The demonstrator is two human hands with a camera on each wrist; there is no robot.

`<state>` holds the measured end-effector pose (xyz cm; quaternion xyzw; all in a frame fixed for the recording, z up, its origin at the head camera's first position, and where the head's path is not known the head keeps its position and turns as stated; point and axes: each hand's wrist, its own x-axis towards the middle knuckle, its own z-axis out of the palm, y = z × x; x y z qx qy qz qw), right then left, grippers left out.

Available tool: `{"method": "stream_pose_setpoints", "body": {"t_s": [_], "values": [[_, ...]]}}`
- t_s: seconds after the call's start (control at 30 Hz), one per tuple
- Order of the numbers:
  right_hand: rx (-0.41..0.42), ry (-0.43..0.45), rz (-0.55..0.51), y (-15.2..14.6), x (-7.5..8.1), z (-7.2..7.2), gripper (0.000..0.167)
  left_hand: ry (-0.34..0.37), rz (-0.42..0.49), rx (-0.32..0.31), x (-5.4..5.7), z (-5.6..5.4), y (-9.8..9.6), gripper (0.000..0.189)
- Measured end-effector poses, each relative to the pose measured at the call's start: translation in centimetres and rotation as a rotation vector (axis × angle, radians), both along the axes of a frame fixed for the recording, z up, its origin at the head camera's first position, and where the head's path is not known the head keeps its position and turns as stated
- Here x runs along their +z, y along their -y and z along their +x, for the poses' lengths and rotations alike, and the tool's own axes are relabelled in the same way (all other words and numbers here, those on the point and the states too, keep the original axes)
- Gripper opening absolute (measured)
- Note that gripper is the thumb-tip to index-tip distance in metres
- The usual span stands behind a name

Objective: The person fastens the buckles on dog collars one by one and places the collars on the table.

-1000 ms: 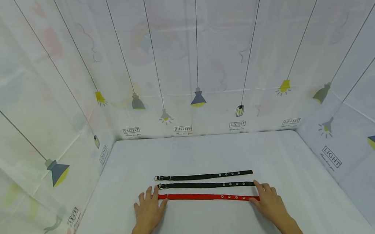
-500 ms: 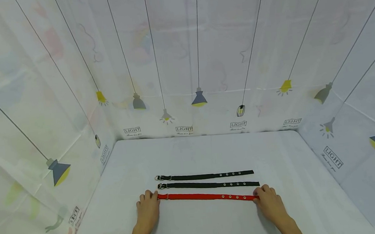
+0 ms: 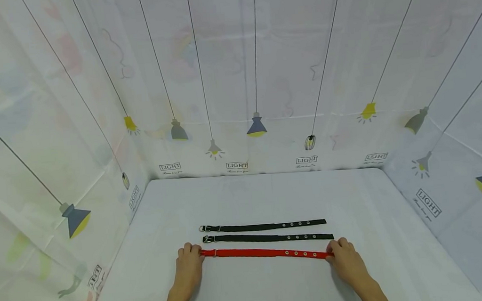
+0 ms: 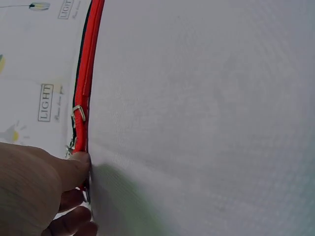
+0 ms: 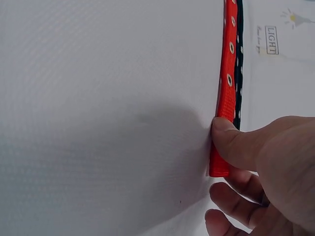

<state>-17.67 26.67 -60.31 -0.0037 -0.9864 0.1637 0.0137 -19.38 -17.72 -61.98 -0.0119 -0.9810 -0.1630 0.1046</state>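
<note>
A red collar (image 3: 249,253) with metal eyelets stretches across the white table between both hands. My left hand (image 3: 188,267) pinches its buckle end; in the left wrist view the thumb (image 4: 76,169) lies over the red strap just below a metal loop (image 4: 78,113). At the other end my right hand (image 3: 347,261) pinches the eyelet end, and the right wrist view shows the thumb (image 5: 231,142) on the strap near its tip. Beyond it lie two black collars, the nearer one (image 3: 248,238) and the farther one (image 3: 247,228), both with buckles to the left.
The white table (image 3: 266,196) is bounded at the back and sides by a white curtain (image 3: 226,76) printed with hanging lamps. Both black collars lie close behind the red one, roughly parallel to it.
Both hands have gone from spread fingers at the red collar's ends to pinching it. The left hand has shifted slightly left with the buckle end.
</note>
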Motion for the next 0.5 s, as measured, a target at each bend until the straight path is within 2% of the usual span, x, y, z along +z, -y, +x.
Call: {"method": "stream_pose_setpoints", "body": {"t_s": [0.23, 0.5], "values": [[-0.034, 0.048, -0.035, 0.0, 0.3, 0.3, 0.018, 0.019, 0.111, -0.017, 0.2, -0.2, 0.9, 0.021], [-0.038, 0.112, -0.055, -0.7, 0.1, 0.2, 0.015, 0.031, 0.145, -0.03, 0.2, 0.0, 1.5, 0.02]]}}
